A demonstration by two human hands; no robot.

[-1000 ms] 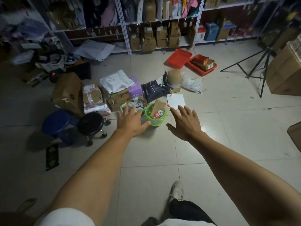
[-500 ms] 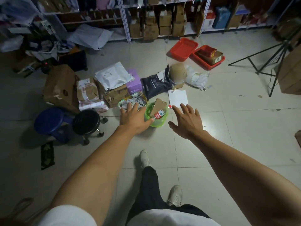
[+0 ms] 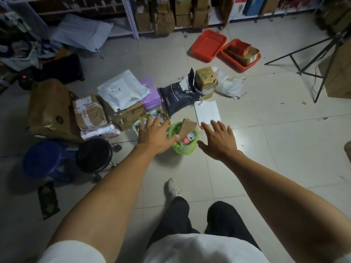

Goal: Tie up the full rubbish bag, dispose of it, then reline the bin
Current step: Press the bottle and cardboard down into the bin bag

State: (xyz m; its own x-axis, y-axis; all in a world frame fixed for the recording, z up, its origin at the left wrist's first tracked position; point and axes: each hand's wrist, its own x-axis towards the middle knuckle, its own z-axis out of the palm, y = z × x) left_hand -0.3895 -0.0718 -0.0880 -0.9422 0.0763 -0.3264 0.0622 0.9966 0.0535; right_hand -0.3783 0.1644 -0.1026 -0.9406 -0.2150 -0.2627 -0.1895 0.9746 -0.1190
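Both hands have advanced toward the small bin lined with a green plastic rubbish bag (image 3: 183,149), which stands on the tiled floor (image 3: 266,149) holding a cardboard piece and a red-labelled bottle. Left hand (image 3: 155,137) and right hand (image 3: 218,141) flank it, fingers spread, holding nothing.

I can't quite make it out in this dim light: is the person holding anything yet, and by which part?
Nothing is held. Both the left hand and the right hand are open, fingers spread, on either side of the green rubbish bag.
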